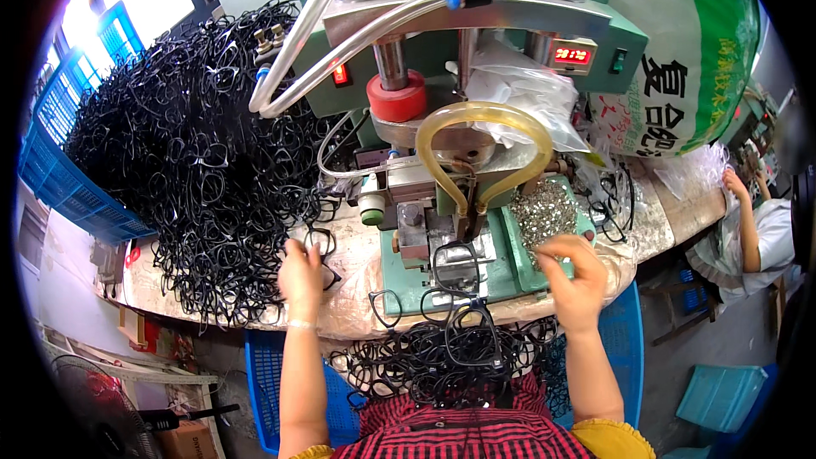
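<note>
My left hand (301, 282) is at the right edge of a large heap of black eyeglass frames (204, 144), its fingers bent and closed at the rim of one frame (321, 241). My right hand (578, 282) hovers beside a pile of tiny metal parts (544, 211), thumb and forefinger curled towards each other; anything between them is too small to make out. Between my hands, a black eyeglass frame (456, 269) sits at the front of the green press machine (510, 276), under its metal tip. More frames (459, 353) lie heaped on my lap.
A yellowish hose (484, 110) loops before the press, with clear air tubes (357, 25) above. Blue baskets stand at the far left (68, 149) and below the table edge (627, 348). A large white-and-green sack (680, 42) stands right; another person's arm (745, 221) shows beyond.
</note>
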The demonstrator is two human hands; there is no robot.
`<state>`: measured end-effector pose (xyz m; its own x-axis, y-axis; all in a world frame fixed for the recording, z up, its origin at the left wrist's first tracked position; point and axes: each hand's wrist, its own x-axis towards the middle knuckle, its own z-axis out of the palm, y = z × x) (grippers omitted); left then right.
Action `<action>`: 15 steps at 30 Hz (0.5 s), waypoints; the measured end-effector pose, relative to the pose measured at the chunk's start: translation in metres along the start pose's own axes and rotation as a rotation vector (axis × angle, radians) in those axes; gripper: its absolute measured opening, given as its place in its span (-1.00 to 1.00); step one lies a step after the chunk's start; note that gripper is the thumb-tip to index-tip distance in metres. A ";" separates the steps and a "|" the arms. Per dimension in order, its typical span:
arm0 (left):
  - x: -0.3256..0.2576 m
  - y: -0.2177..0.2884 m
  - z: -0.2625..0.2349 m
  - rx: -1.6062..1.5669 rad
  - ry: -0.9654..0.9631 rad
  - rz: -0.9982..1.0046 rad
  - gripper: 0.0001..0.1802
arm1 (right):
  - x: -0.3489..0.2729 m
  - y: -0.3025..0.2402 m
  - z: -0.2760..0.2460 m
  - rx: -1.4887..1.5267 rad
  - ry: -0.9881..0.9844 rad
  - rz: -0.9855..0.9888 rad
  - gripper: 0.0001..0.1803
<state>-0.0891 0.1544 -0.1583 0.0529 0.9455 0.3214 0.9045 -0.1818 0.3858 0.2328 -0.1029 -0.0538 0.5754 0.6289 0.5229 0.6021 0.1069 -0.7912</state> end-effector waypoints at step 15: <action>-0.026 0.165 -0.147 -1.397 0.137 0.820 -0.82 | 0.023 -0.039 0.079 0.795 -0.099 0.300 -0.47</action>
<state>-0.0032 0.0600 0.0245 0.1956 0.4605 0.8658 -0.4173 -0.7599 0.4985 0.1790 -0.0312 -0.0359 0.5750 0.7773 0.2552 -0.1564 0.4106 -0.8983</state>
